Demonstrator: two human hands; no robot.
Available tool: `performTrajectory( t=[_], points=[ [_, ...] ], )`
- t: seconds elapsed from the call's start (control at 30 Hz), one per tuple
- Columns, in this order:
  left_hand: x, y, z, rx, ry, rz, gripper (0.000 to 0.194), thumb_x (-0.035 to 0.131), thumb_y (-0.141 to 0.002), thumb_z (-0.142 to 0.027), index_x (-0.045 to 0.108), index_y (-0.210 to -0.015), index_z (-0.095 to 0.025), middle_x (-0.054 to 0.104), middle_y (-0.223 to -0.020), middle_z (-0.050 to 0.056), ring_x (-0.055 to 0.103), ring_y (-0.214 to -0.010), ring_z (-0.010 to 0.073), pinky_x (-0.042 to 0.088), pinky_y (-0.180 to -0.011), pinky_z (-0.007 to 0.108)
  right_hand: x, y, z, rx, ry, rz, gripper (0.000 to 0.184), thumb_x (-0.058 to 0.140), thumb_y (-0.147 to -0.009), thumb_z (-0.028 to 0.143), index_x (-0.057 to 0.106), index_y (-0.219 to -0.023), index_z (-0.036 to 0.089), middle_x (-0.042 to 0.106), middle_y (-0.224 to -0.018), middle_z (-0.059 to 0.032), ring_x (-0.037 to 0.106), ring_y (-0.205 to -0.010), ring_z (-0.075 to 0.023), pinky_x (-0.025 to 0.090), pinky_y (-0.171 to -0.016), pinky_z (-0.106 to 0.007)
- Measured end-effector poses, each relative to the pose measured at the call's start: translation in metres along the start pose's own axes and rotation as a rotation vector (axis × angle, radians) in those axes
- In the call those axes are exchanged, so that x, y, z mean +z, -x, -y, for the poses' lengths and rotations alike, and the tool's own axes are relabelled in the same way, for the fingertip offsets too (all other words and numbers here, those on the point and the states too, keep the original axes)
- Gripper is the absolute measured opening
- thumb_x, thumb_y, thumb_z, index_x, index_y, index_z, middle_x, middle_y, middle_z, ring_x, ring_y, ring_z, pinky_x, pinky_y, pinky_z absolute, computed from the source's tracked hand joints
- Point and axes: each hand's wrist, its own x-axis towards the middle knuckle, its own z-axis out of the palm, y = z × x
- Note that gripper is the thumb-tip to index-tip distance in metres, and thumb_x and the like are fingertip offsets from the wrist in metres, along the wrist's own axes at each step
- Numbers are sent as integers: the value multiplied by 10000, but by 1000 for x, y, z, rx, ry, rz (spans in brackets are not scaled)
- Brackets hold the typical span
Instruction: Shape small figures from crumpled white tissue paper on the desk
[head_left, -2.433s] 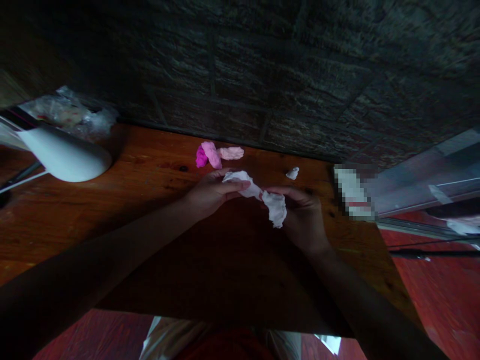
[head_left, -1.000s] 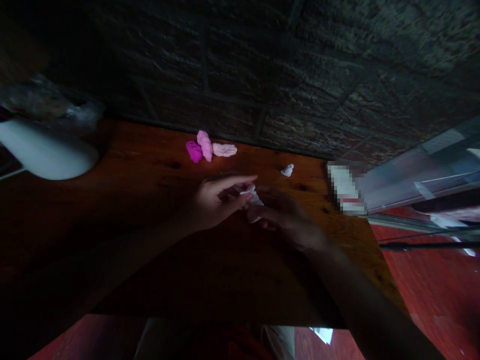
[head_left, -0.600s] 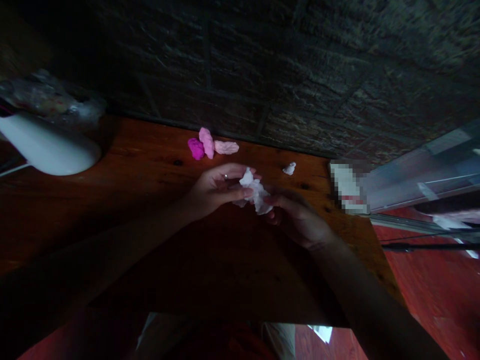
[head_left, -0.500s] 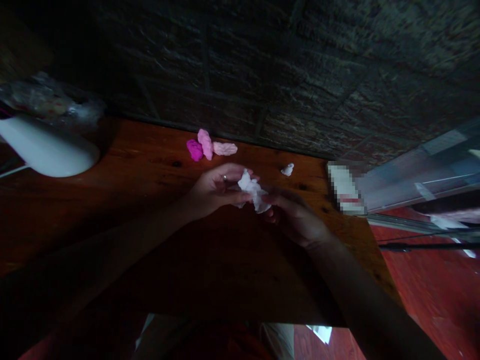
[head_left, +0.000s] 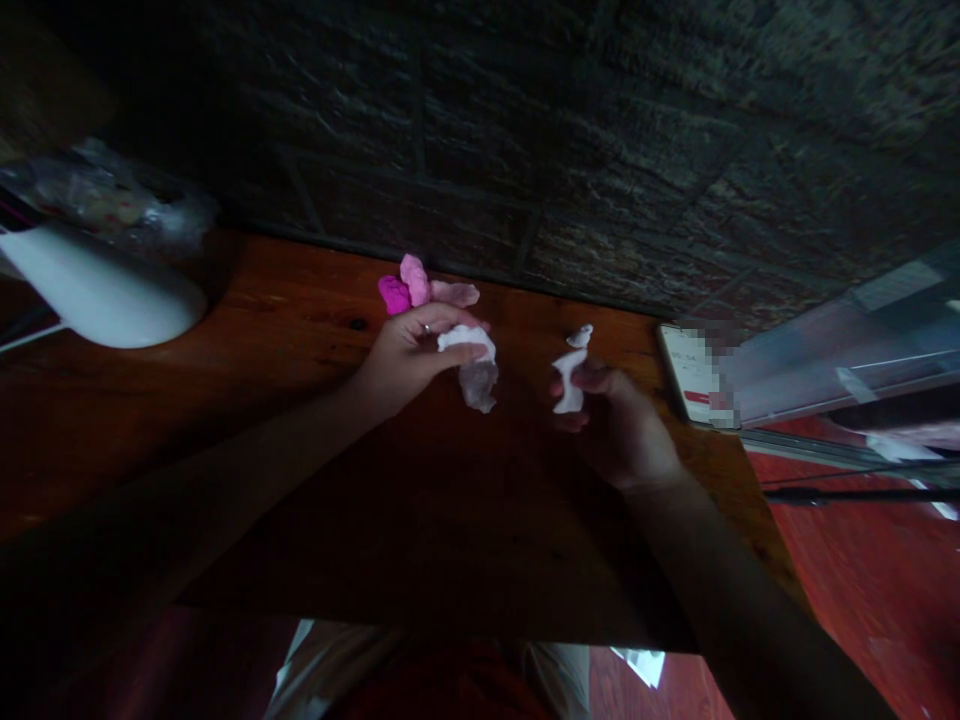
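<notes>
My left hand [head_left: 409,357] pinches the larger white lump [head_left: 471,362] of soft crumpled stuff, which hangs from its fingertips over the wooden table [head_left: 285,400]. My right hand [head_left: 616,420], a short way to the right, is closed on a smaller white piece [head_left: 568,381]. The two hands are apart, with bare table between them. Just behind my left hand lie three pink rolled pieces [head_left: 420,289], one deep magenta and two paler. A tiny white scrap [head_left: 579,335] rests on the table just above my right hand.
A white rounded object [head_left: 112,295] and a crumpled clear plastic bag [head_left: 112,205] sit at the far left. A phone [head_left: 694,372] lies at the table's right edge. A dark stone wall [head_left: 525,130] runs along the back. Red floor shows to the right.
Both hands were together kneading one white lump. It has now come apart in two, my left hand moving left with the larger part and my right hand moving right with the smaller.
</notes>
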Motion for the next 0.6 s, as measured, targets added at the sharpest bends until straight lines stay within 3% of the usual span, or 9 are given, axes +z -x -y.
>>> performTrajectory(
  t=[0.07,0.13,0.27,0.4,0.6],
  points=[
    [-5,-5,3,87,-26,-58,251,919,-699,-221,758,-889,-189,793,-1144,85,744,-1098,256,599,-955,406,0,1,8,-59,-58,-65,144,773,-604,204,732,-742,197,663,-665,36,400,-488,-41,297,-422,-163],
    [-6,-4,4,137,-105,-31,269,908,-705,-208,763,-929,-178,788,-1175,97,743,-1098,247,596,-949,385,0,2,10,-82,-23,-117,180,806,-628,206,761,-802,200,684,-708,29,426,-501,-40,324,-430,-161],
    [1,10,0,114,-315,143,252,828,-831,-257,775,-1062,-173,820,-964,72,762,-782,177,586,-678,267,-1,1,2,1,79,-80,263,892,-658,270,811,-899,202,696,-706,24,510,-511,-50,381,-443,-167],
    [3,17,-3,320,-554,322,132,727,-923,-248,801,-1010,-182,822,-990,89,767,-815,181,582,-718,274,-4,-1,-6,3,70,-25,304,939,-650,306,830,-923,227,716,-707,33,544,-507,-43,409,-451,-159],
    [-3,10,2,403,-770,263,130,700,-944,-264,794,-974,-179,807,-993,99,743,-907,211,574,-837,334,-8,-5,-10,4,123,-1,283,945,-675,289,827,-927,233,733,-720,33,561,-512,-45,423,-457,-162]
  ],
)
